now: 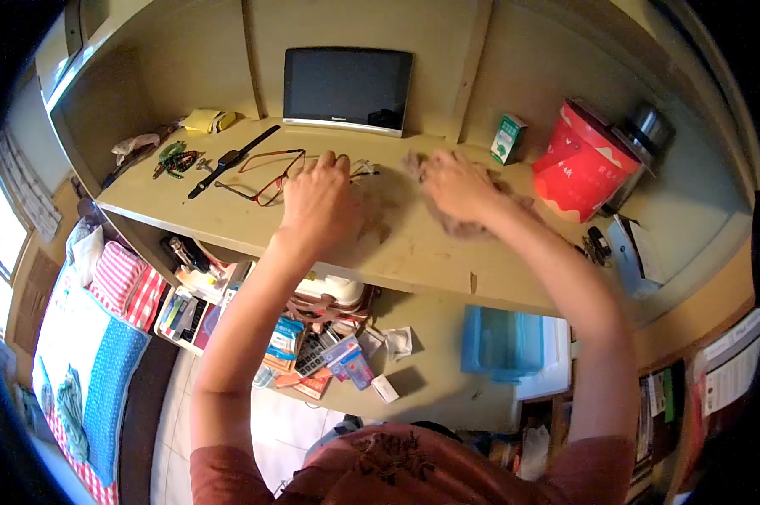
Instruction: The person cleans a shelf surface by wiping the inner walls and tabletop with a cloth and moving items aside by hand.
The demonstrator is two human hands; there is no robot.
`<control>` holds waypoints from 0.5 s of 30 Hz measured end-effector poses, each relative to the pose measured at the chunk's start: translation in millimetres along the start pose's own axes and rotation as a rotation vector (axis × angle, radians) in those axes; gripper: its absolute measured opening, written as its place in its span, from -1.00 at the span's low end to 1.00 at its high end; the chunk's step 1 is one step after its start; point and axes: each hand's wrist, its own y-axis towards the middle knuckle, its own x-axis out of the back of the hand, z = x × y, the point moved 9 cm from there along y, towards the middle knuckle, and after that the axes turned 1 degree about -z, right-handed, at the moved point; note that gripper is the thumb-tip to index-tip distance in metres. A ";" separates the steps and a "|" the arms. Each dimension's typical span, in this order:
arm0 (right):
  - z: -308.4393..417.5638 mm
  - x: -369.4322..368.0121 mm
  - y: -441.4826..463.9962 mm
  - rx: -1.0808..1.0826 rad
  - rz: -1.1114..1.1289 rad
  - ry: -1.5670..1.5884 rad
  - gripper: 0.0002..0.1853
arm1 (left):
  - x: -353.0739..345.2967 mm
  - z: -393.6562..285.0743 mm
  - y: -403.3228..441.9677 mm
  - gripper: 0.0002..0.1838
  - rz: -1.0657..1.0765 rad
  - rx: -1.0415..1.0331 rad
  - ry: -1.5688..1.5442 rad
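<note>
My left hand (318,192) is over the desk shelf with its fingers curled down; what they hold is hidden beneath them. Red-framed eyeglasses (267,190) lie against its left side, arms unfolded. A small thin dark-and-clear item (364,168) shows just right of its fingers; I cannot tell what it is. My right hand (455,187) presses a crumpled grey-brown cloth (460,225) onto the shelf, fingers bent over it. Left of the eyeglasses lie a black watch (230,158) and beaded bracelets (176,160).
A tablet (347,88) leans on the back panel. To the right stand a green-and-white box (508,139), a red bucket-shaped container (583,164) and a metal-topped bottle (646,135). Below are a blue plastic bin (503,341), a calculator (311,357) among small packets, and a bed (81,353) at left.
</note>
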 end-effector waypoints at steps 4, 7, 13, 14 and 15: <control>-55.2 -27.0 55.1 -0.185 -0.050 -0.075 -0.63 | 0.5 12.6 -4.3 -0.71 -0.039 0.034 0.052; -64.4 -35.8 74.8 -0.249 -0.154 -0.108 -0.64 | -1.9 18.7 -5.8 -0.68 -0.044 0.042 0.172; 47.9 -10.1 -0.9 0.059 0.084 -0.293 -0.66 | 7.7 15.1 -8.1 -0.64 -0.093 -0.060 0.242; 61.7 -12.1 -13.3 0.142 0.067 -0.309 -0.66 | 11.3 9.7 -5.5 -0.64 -0.124 -0.088 0.169; 67.0 -11.1 -25.8 0.097 0.069 -0.321 -0.66 | 15.0 -2.3 -3.9 -0.64 -0.133 -0.126 0.144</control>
